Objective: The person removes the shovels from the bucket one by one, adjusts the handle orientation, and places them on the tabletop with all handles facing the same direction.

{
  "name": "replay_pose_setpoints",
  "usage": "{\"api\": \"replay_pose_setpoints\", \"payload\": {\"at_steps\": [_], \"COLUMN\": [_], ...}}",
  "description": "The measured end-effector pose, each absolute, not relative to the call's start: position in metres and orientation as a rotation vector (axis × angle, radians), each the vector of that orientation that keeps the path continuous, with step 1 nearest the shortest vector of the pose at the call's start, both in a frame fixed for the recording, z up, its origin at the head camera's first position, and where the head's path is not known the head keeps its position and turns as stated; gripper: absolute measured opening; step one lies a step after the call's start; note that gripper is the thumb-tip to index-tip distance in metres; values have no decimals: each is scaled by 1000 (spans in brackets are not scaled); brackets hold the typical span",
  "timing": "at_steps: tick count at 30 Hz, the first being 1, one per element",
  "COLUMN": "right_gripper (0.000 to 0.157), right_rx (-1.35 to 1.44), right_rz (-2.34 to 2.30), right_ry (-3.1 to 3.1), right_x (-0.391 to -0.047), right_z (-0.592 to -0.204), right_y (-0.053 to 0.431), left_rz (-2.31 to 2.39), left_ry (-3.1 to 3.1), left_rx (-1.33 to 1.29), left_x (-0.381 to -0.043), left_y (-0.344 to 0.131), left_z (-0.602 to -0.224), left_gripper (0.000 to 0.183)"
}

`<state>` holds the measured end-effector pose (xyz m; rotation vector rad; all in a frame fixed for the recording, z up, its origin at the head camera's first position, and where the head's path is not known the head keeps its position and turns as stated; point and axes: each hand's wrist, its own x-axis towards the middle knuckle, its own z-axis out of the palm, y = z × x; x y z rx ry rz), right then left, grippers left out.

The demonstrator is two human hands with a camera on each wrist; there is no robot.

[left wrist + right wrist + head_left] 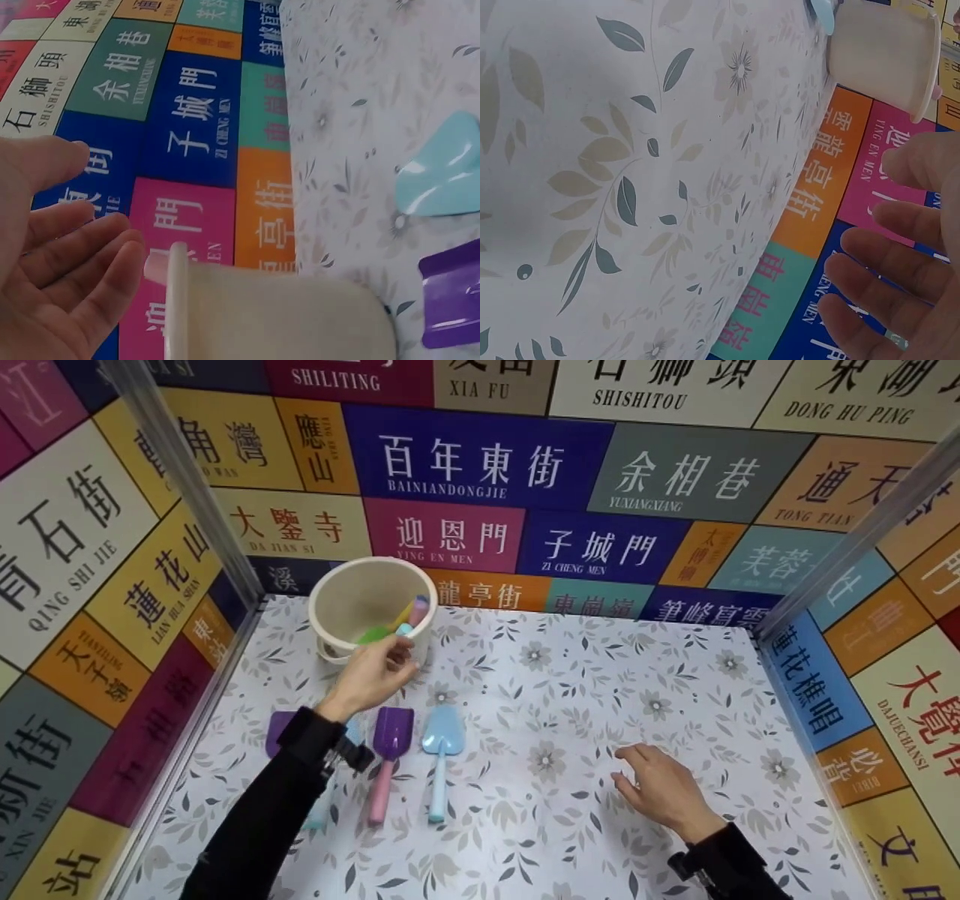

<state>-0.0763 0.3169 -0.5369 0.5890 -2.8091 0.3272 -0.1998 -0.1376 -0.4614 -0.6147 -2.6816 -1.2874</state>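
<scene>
My left hand hovers at the near rim of a cream bucket, fingers loosely bent. In the left wrist view nothing lies between its fingers. Inside the bucket lie a green piece and several coloured handle ends, one of them pink-purple. On the cloth stand out a purple toy shovel with a pink handle and a light blue toy shovel. Another purple shovel is partly hidden by my left sleeve. My right hand, fingers spread and relaxed, is over the cloth at the right, holding nothing.
A floral cloth covers the table. Printed panels rise at the back and both sides, with clear corner strips between them. A light blue handle shows beside my left forearm.
</scene>
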Motion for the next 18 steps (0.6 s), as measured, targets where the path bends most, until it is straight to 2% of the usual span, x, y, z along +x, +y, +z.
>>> {"api": "replay_pose_setpoints", "payload": {"at_steps": [4, 9, 15, 18], "right_gripper": [26, 26, 25, 26], "right_rx": [618, 657, 694, 725], "right_rz": [333, 313, 320, 318], "right_ry": [-2795, -2791, -2791, -2758], "right_x": [-76, -75, -73, -74], "right_z": [-538, -537, -536, -538], "right_y": [312, 306, 301, 300], "left_rz": [-1203, -1210, -1268, -1275], "left_ry": [-2746, -2926, -3046, -3079], "left_rx": [-551, -411, -357, -387], "left_x": [-224, -253, -279, -287], "left_y": [-147, -156, -163, -166], "left_z": [-449, -451, -465, -469], "left_gripper": [49, 62, 70, 67]}}
